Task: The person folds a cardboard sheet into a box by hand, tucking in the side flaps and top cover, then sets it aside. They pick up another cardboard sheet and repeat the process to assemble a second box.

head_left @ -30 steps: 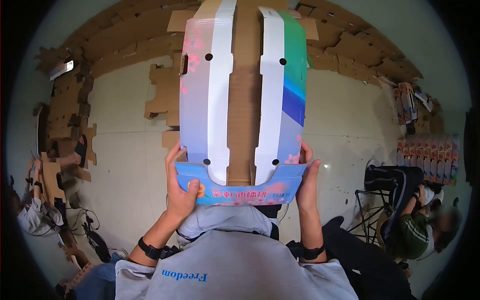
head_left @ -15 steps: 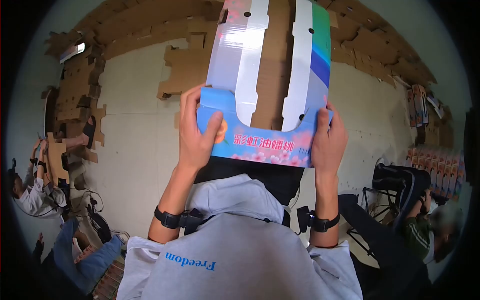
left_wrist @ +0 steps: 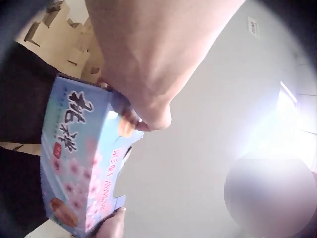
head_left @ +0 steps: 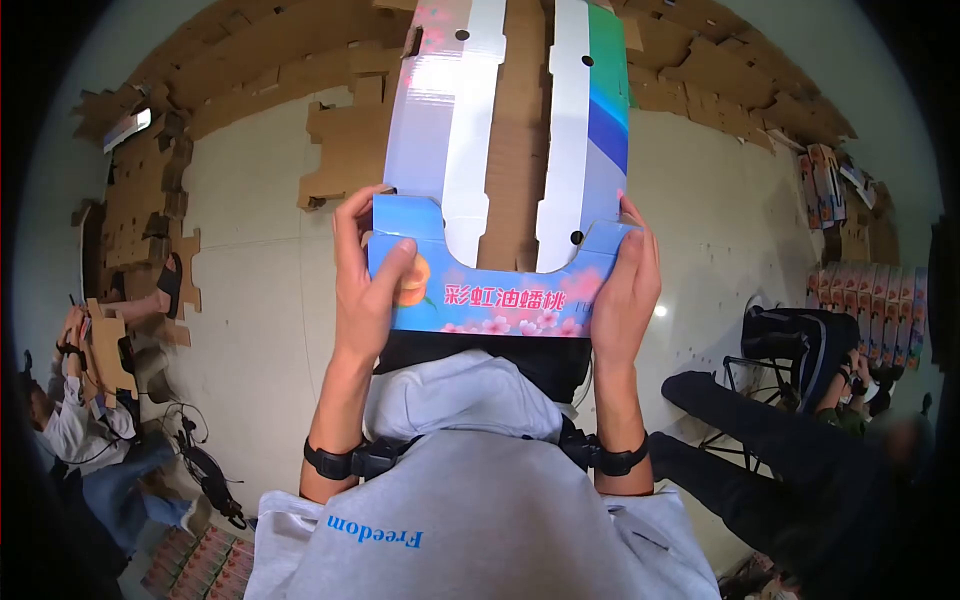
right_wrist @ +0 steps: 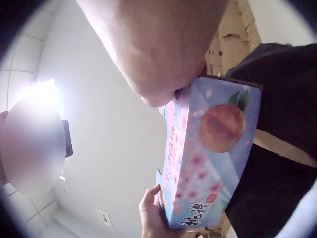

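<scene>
In the head view a long printed cardboard fruit box (head_left: pixel 520 300) is held out in front of the body, its near end panel blue with blossoms and red lettering. My left hand (head_left: pixel 365 285) grips the left near corner, thumb on the panel beside a printed peach, fingers around the side. At the opposite near corner my right hand (head_left: pixel 628 290) holds on, thumb by the small folded tab (head_left: pixel 607 238). White inner flaps (head_left: pixel 468 130) run along both long sides with a brown gap between. Both wrist views show the box's outer end (left_wrist: pixel 72 148) with dark lettering and blossoms.
Flattened brown cardboard (head_left: pixel 345 150) lies on the pale tiled floor (head_left: pixel 260 270) and along the far wall. Stacked printed boxes (head_left: pixel 870 310) stand at the right. A seated person (head_left: pixel 80 420) is at the left, with a dark-trousered leg (head_left: pixel 740 430) at the right.
The box has tilted so its near panel shows more fully, and it sits farther up in the head view. It shifted right, then back left. Both hands keep their hold.
</scene>
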Demonstrator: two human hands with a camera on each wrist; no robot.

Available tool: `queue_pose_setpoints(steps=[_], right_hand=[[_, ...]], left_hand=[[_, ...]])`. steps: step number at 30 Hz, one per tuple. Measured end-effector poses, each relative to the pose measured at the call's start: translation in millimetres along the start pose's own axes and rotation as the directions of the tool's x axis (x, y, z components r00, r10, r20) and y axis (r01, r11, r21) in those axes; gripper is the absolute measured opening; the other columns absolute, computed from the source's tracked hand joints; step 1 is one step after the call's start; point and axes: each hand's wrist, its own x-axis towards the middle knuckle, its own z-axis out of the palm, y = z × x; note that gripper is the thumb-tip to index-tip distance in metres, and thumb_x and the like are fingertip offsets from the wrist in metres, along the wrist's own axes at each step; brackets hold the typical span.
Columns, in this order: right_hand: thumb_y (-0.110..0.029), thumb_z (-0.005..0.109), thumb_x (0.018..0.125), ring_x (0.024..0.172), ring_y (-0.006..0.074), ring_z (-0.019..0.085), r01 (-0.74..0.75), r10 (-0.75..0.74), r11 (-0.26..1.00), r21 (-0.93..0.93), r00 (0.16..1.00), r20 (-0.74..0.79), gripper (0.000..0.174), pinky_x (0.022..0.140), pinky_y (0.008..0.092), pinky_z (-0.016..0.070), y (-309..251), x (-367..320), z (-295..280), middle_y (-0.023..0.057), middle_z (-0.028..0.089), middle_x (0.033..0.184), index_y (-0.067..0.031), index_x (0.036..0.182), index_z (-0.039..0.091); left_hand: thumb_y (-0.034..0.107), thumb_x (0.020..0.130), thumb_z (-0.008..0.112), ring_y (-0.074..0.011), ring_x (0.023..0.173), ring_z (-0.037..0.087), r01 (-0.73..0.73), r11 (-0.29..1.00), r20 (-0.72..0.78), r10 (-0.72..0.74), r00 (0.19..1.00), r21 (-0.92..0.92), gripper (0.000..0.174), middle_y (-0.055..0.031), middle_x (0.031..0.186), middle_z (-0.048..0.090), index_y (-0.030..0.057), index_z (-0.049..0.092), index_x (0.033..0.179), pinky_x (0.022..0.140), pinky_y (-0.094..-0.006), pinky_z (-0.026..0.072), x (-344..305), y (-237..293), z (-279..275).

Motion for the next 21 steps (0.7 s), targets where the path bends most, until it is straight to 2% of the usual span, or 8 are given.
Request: queue_pose_setpoints(steps=[4,6,8,10,13,16,19,21], right_hand=[[-0.022,0.043,0.116,0.120,0.0319,0.064,0.046,-0.047,0.997,-0.057,0.999,-0.004,0.040,0.107,0.0395,0.0462,3,2,3,0.0183,0.067,0.129,0.0000,0.140,0.065],[-0.024,0.044,0.115,0.121,0.0324,0.064,0.061,-0.062,0.996,-0.065,0.998,-0.019,0.039,0.107,0.0398,0.0458,11,-1,1,0.0182,0.067,0.129,0.0003,0.139,0.064],[-0.026,0.046,0.115,0.122,0.0333,0.063,0.055,-0.056,0.997,-0.056,0.998,-0.025,0.039,0.108,0.0402,0.0456,19,-3,0,0.0183,0.066,0.131,0.0011,0.137,0.063],[-0.027,0.048,0.114,0.122,0.0324,0.063,0.124,-0.126,0.991,-0.040,0.991,-0.042,0.039,0.107,0.0401,0.0460,26,-4,2,0.0174,0.066,0.132,0.0018,0.135,0.062],[-0.028,0.050,0.113,0.121,0.0297,0.062,0.130,-0.128,0.991,0.033,0.990,-0.056,0.039,0.105,0.0395,0.0464,30,-2,4,0.0157,0.065,0.133,0.0024,0.135,0.061],[-0.028,0.050,0.113,0.119,0.0262,0.061,0.075,-0.072,0.991,0.115,0.997,-0.027,0.039,0.105,0.0386,0.0462,25,0,3,0.0145,0.064,0.134,0.0021,0.136,0.059],[-0.028,0.049,0.113,0.119,0.0241,0.058,0.037,-0.038,0.985,0.171,0.999,0.006,0.038,0.108,0.0376,0.0440,25,2,3,0.0139,0.062,0.135,0.0016,0.135,0.058],[-0.031,0.047,0.114,0.123,0.0224,0.055,-0.003,-0.006,0.980,0.197,0.999,0.043,0.038,0.112,0.0364,0.0405,27,5,3,0.0127,0.060,0.135,0.0007,0.134,0.056]], left_hand=[[0.011,0.092,0.058,-0.0254,0.111,0.058,0.057,0.994,-0.039,-0.054,0.998,0.095,0.048,-0.0181,0.126,0.050,0.0012,0.049,0.138,0.101,-0.0419,0.0510,12,10,0],[0.011,0.092,0.057,-0.0258,0.108,0.058,0.102,0.988,-0.085,-0.093,0.992,0.114,0.047,-0.0178,0.124,0.049,-0.0006,0.049,0.136,0.098,-0.0415,0.0519,11,15,12],[0.012,0.093,0.056,-0.0262,0.105,0.059,0.036,0.983,-0.117,-0.015,0.993,0.180,0.045,-0.0175,0.124,0.048,-0.0019,0.050,0.135,0.096,-0.0413,0.0528,10,8,13],[0.014,0.095,0.057,-0.0268,0.102,0.059,-0.132,0.948,-0.112,0.171,0.979,0.289,0.044,-0.0173,0.124,0.048,-0.0027,0.050,0.135,0.094,-0.0412,0.0536,9,-13,8],[0.013,0.099,0.057,-0.0273,0.105,0.058,-0.017,0.982,-0.101,0.037,0.994,0.186,0.041,-0.0172,0.125,0.048,-0.0026,0.050,0.135,0.094,-0.0421,0.0534,4,-6,9],[0.013,0.103,0.057,-0.0273,0.112,0.058,-0.092,0.954,-0.102,0.125,0.987,0.284,0.037,-0.0173,0.125,0.049,-0.0013,0.050,0.137,0.099,-0.0421,0.0520,9,-11,8],[0.024,0.111,0.051,-0.0235,0.121,0.055,-0.007,0.965,-0.105,0.036,0.994,0.262,0.036,-0.0152,0.134,0.055,0.0037,0.048,0.140,0.110,-0.0399,0.0434,9,-12,7],[0.018,0.110,0.052,-0.0264,0.131,0.053,0.046,0.996,-0.123,-0.037,0.992,0.072,0.040,-0.0166,0.145,0.050,0.0038,0.045,0.146,0.115,-0.0416,0.0412,10,-8,11]])
